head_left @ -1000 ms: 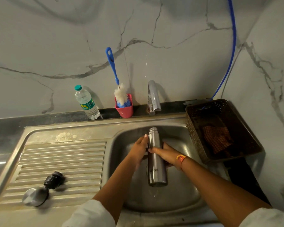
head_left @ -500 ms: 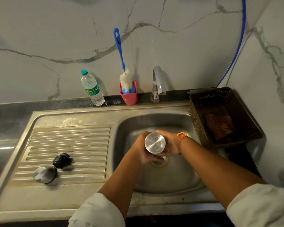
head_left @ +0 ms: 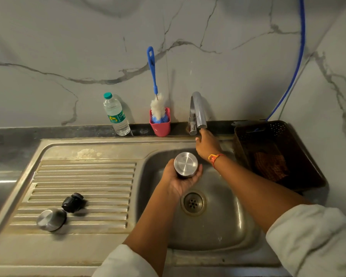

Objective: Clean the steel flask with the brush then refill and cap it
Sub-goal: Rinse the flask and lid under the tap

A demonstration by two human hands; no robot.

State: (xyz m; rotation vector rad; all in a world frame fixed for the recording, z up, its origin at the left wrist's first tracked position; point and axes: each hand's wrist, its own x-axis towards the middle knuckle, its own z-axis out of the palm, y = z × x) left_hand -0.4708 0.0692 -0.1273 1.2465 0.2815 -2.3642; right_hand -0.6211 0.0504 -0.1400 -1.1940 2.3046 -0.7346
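Observation:
My left hand (head_left: 177, 183) grips the steel flask (head_left: 185, 164) over the sink basin (head_left: 224, 226), its round base turned up toward me and its mouth hidden below. My right hand (head_left: 207, 145) reaches to the chrome tap (head_left: 197, 108), fingertips touching under the spout end, thumb out to the left. The blue-handled bottle brush (head_left: 153, 76) stands bristles-down in a pink cup (head_left: 160, 127) against the wall. On the draining board lie the steel cap (head_left: 51, 219) and the black stopper (head_left: 73, 202), side by side.
A plastic water bottle (head_left: 116, 114) stands left of the pink cup. A dark basket (head_left: 308, 162) holding a checked cloth sits right of the basin. The drain (head_left: 193, 202) lies below the flask. A blue hose (head_left: 297, 62) runs down the wall.
My right hand has let go of the flask and moved up to the tap. The flask, earlier lying lengthwise between both hands, now points base-up in my left hand alone.

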